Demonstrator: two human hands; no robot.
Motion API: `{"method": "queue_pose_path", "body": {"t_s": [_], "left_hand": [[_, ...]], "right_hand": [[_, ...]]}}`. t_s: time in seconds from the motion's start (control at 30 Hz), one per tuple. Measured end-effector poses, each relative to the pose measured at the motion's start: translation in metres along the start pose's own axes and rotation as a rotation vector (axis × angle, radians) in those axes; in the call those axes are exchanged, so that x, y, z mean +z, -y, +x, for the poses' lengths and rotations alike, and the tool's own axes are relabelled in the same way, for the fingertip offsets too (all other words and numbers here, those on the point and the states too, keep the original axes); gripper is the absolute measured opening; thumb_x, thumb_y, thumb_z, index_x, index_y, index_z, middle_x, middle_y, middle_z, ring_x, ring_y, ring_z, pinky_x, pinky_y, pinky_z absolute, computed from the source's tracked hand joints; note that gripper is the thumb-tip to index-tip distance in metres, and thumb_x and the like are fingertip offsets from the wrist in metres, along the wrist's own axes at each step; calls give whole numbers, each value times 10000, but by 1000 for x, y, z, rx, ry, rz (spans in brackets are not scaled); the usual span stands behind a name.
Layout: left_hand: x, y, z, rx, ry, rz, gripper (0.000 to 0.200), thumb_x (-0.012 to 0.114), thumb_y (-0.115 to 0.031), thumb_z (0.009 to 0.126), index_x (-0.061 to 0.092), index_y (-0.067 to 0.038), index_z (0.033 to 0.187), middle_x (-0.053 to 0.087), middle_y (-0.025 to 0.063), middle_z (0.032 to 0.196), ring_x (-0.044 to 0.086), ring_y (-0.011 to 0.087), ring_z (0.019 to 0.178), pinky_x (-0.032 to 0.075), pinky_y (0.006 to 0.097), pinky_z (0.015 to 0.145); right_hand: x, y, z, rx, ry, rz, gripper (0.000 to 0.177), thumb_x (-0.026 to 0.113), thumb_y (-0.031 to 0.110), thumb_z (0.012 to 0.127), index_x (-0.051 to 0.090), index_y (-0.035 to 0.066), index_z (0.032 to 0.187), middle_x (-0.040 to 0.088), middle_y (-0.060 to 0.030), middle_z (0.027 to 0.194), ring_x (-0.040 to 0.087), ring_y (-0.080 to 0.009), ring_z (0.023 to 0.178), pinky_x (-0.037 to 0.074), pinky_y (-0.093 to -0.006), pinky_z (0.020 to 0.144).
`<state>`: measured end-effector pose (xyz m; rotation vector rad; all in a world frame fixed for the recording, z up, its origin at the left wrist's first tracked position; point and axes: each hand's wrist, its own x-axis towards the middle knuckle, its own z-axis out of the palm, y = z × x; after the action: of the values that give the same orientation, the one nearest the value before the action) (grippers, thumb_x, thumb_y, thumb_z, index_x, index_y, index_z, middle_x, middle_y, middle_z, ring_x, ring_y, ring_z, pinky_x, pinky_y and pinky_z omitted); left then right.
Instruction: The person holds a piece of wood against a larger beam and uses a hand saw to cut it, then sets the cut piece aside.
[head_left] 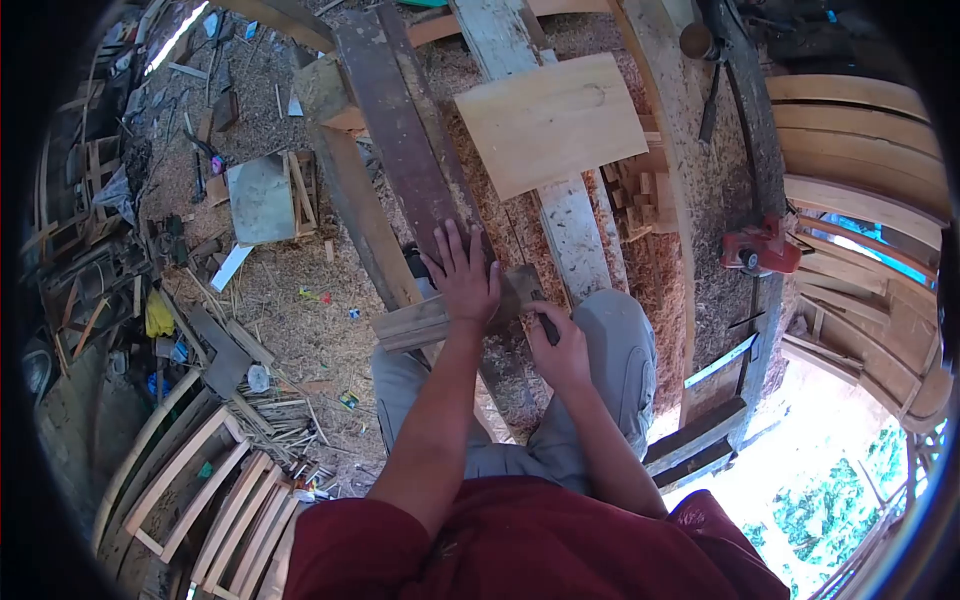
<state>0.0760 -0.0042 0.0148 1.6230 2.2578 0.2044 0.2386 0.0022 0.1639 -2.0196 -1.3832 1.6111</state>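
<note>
My left hand (465, 285) lies spread, its palm pressing on a short wooden block (415, 325) and its fingertips reaching over a dark brown plank (395, 110). The block sits crosswise over the plank, near my knees. At the block's right end, my right hand (562, 350) is closed around a tool with a dark handle (548, 328). The working end of that tool is hidden or too small to make out. A thin light wooden board (555, 120) rests beyond my hands, across a whitish weathered plank (580, 235).
Wood shavings cover the ground. To the right, a red power tool (760, 247) sits on a long beam (690, 190), beside stacked curved wooden pieces (855, 140). Wooden slatted frames (200, 470) stand at lower left. A grey-topped box (262, 200) and scraps lie leftward.
</note>
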Motion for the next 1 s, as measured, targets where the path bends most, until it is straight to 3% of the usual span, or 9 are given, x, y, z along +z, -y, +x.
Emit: {"method": "queue_pose_path", "body": {"t_s": [0.1,0.2,0.3,0.4,0.6,0.7,0.83,0.93,1.0], "left_hand": [[5,17,-3,86,6,75,741,597,-459,1030,415,-213,1704,190,162,1845,127,374,1716,41,722,1332],[-1,7,-4,16,4,-48,696,576,-464,1040,460,-210,1677,213,164,1840,170,375,1709,46,716,1331],[-6,3,0,-31,30,-44,701,570,-490,1036,466,-218,1673,210,165,1842,172,372,1708,59,710,1334],[0,-6,6,-155,-43,-67,716,572,-492,1035,430,-256,1695,179,142,1853,136,340,1718,87,700,1340],[2,-14,6,-223,-31,0,702,563,-489,1031,454,-266,1688,173,162,1855,148,370,1714,132,673,1338],[4,-14,6,-224,-32,12,711,568,-494,1023,454,-276,1690,177,164,1854,148,376,1714,132,682,1335],[9,-14,4,-227,-51,30,725,583,-489,1002,455,-289,1687,182,151,1855,149,365,1715,125,681,1339],[10,-13,9,-236,-58,48,735,592,-487,985,454,-304,1683,184,131,1857,148,342,1717,122,679,1343],[9,-14,5,-238,-55,38,741,595,-475,975,455,-308,1684,186,128,1857,151,339,1717,126,681,1343]], "right_hand": [[3,-11,1,0,-16,-16,301,629,70,1007,746,49,1284,785,-158,1134,772,-272,1075,566,-363,979],[-2,-6,1,-47,-6,-41,325,648,110,995,753,89,1303,795,-189,1222,763,-380,1187,579,-433,1022],[1,-5,2,-80,-16,-43,322,647,98,995,754,88,1298,792,-185,1209,767,-368,1182,578,-422,1017],[-3,8,0,137,61,21,317,648,91,1000,758,93,1297,784,-183,1224,755,-351,1220,569,-407,1035],[-10,-18,4,-202,11,-53,417,687,124,1024,668,69,1438,785,-192,1250,763,-344,1200,572,-417,1015],[-10,-21,-6,-213,-74,-128,495,722,149,1028,583,27,1487,782,-226,1215,786,-338,1123,584,-419,964],[-16,-34,-13,-11,-47,11,418,761,213,1025,596,-22,1330,785,-230,1002,793,-263,918,595,-391,844],[-21,-35,-7,186,-21,-2,311,793,249,1010,680,-15,1131,750,-142,792,778,-221,811,582,-363,772],[-17,-39,-6,193,5,67,302,814,269,999,694,-7,989,720,-108,723,774,-195,779,574,-346,743]]}}
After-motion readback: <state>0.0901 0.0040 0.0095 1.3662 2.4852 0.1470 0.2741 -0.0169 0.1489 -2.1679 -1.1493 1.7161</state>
